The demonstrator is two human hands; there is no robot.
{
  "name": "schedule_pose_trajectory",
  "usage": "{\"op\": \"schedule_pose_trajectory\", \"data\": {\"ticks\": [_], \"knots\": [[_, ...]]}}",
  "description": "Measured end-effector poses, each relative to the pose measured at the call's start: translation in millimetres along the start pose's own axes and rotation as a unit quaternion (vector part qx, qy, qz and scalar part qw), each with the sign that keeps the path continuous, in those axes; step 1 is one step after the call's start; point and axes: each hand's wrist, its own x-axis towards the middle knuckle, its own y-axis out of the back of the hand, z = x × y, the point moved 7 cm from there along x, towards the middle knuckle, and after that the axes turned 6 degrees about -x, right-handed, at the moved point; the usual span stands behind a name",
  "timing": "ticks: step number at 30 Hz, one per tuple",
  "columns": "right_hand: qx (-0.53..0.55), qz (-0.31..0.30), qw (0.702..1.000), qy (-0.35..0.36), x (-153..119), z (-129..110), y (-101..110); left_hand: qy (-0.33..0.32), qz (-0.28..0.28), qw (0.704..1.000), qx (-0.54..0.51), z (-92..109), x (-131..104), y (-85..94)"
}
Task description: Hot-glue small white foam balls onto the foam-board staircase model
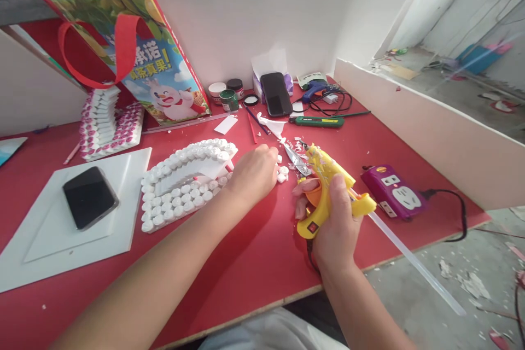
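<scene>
My right hand (340, 224) is wrapped round a yellow hot glue gun (328, 175), its nozzle pointing away from me. A long clear glue stick (414, 260) sticks out of its back end. My left hand (258, 169) is closed, fingers down at the table beside a few small white rolls (283, 174); its fingertips are hidden, so anything between them does not show. Left of it lies a white model (180, 205) covered with rows of white rolls around an arched opening. Scissors (296, 159) rest partly behind the glue gun.
Behind stand a gift bag (164, 76), a second model with pink-tipped rolls (109, 126), paint jars (228, 100) and an upright phone (275, 94). A green cutter (320, 121) lies nearby. At right is a purple power strip (396, 194); at left, a phone (90, 197) on white boards (24, 251).
</scene>
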Motion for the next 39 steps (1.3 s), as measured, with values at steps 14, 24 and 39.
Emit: {"op": "schedule_pose_trajectory", "data": {"ticks": [14, 24, 39], "knots": [[0.002, 0.011, 1.0, 0.01, 2, -3, 0, -0.001, -0.031, 0.999, -0.014, 13, 16, -6.5], [-0.026, -0.004, 1.0, -0.015, 0, -3, 0, 0.032, 0.104, 0.786, -0.609, -25, -85, -8.7], [-0.129, -0.166, 0.969, -0.131, -37, 6, -19, 0.159, 0.045, 0.485, -0.859, -84, -125, -36.6]]}}
